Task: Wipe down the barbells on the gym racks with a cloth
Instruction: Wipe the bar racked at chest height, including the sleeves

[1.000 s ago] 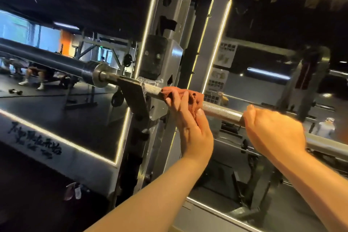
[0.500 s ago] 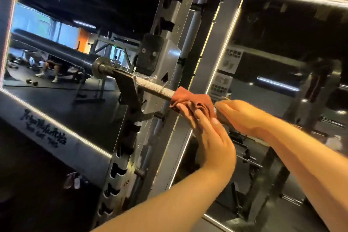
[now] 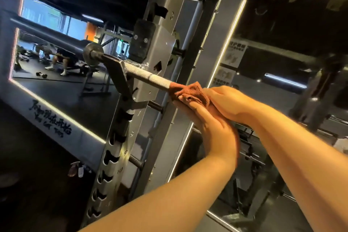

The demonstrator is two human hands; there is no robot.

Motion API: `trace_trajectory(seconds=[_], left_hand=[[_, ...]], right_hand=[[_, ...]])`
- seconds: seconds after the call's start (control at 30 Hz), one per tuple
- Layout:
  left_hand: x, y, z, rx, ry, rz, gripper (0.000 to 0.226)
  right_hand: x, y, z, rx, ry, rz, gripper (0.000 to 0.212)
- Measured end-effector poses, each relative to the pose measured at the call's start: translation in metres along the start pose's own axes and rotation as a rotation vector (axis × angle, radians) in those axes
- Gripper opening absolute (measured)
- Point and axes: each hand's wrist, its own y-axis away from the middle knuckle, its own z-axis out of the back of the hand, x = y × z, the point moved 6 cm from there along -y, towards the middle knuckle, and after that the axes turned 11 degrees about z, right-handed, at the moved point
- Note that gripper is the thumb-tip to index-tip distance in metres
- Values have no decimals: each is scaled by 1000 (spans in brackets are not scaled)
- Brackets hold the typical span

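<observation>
Barbell lies in the hook of the rack upright, orange cloth wrapped round its shaft just right of the upright; left hand grips cloth from below, right hand clasps its far edge.

One barbell, one cloth and one rack post are in view. Two hands show: the left hand and the right hand. One dumbbell appears reflected in the left mirror.
</observation>
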Motion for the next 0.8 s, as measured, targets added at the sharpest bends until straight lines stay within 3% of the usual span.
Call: trace_trajectory(seconds=[0.07,0.13,0.17,0.3,0.4,0.53,0.7,0.8], left_hand=[[10,14,-11,49,108,149,44],[21,16,-10,78,52,184,31],[20,16,-8,69,15,143,27],[-2,-14,16,-16,-71,-115,51],[-22,-53,38,-170,77,-158,53],[-31,-40,26,-172,-110,-219,54],[27,15,5,39,-58,157,58],[27,17,7,53,-89,132,37]], right_hand=[[-6,0,2,-7,-42,-2,40],[-8,1,4,-10,-64,-3,38],[-8,1,4,-2,-62,5,38],[-5,0,2,10,-65,29,41],[-1,2,3,18,53,45,38],[2,3,3,22,88,60,42],[-3,3,2,4,-36,4,49],[-5,2,3,-5,-31,10,50]])
